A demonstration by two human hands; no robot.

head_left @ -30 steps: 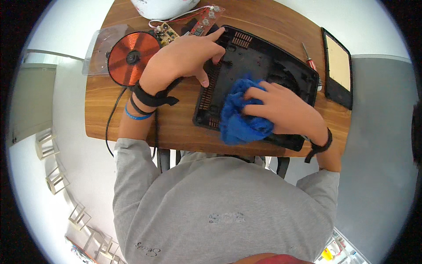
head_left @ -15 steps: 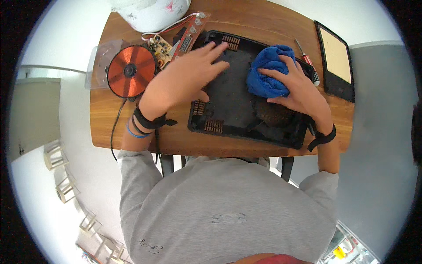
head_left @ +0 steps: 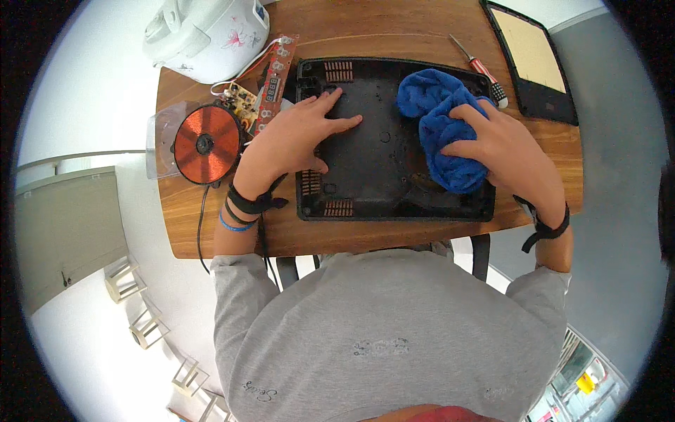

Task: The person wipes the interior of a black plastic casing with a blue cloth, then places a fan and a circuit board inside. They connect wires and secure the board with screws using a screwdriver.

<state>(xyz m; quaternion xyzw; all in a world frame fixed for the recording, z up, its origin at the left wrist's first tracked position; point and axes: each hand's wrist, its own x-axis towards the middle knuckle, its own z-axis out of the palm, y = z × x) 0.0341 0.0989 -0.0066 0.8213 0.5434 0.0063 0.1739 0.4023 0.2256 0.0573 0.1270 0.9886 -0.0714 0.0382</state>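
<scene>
A black plastic housing tray with slotted vents lies on the wooden table in front of me. My left hand rests over its left side with the fingers spread, holding nothing. In my right hand is a bunched blue cloth, pressed onto the right part of the tray. Part of the cloth sticks out to the left, past my fingers. The cloth and my right hand hide the tray's right side.
Left of the tray are a copper induction coil, a small circuit board and a red display board. A white rice cooker stands behind them. A screwdriver and a black-framed panel lie far right on the table.
My right hand has moved nearer and a little right with the cloth, which has spread out. The tray now sits straighter on the table. My left hand still lies at its left side.
</scene>
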